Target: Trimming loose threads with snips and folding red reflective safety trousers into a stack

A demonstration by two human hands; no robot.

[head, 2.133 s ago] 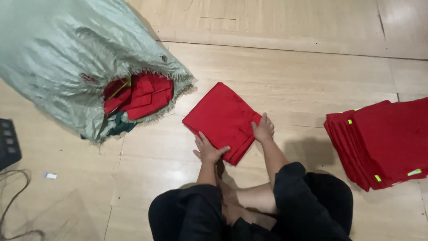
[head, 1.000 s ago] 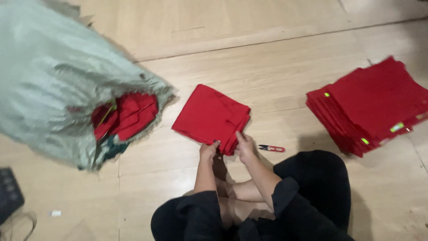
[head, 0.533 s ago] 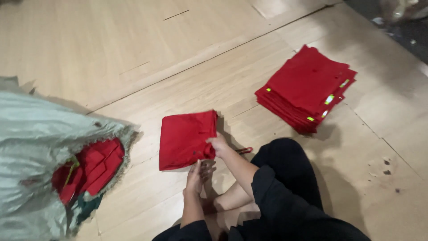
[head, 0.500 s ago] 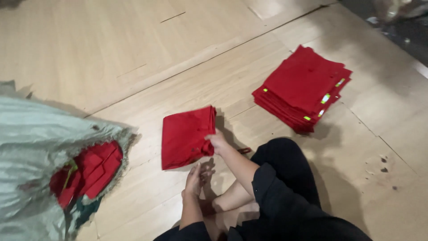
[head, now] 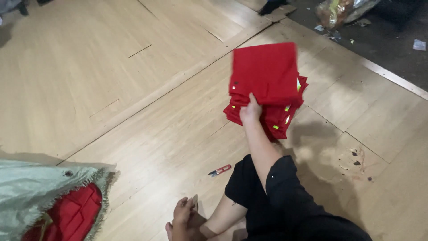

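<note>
Folded cloth point(head: 264, 71) gripped in right hand point(head: 250, 111): plain bright red, small dark dot nr fingers. Stack point(head: 281, 117) just beyond fingertips: same red, w/ neon yellow-green tags at edges. Snips point(head: 220, 170) nr left hand point(head: 182, 215): red handle, dark tip. Sack point(head: 40, 187): pale grey-green weave, frayed rim, red cloth inside. Floor point(head: 133, 89): light tan wood. Sleeve, trousers: black.

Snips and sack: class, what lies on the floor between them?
Nothing: the head view shows only bare wooden floor between the red-handled snips and the sack.
</note>
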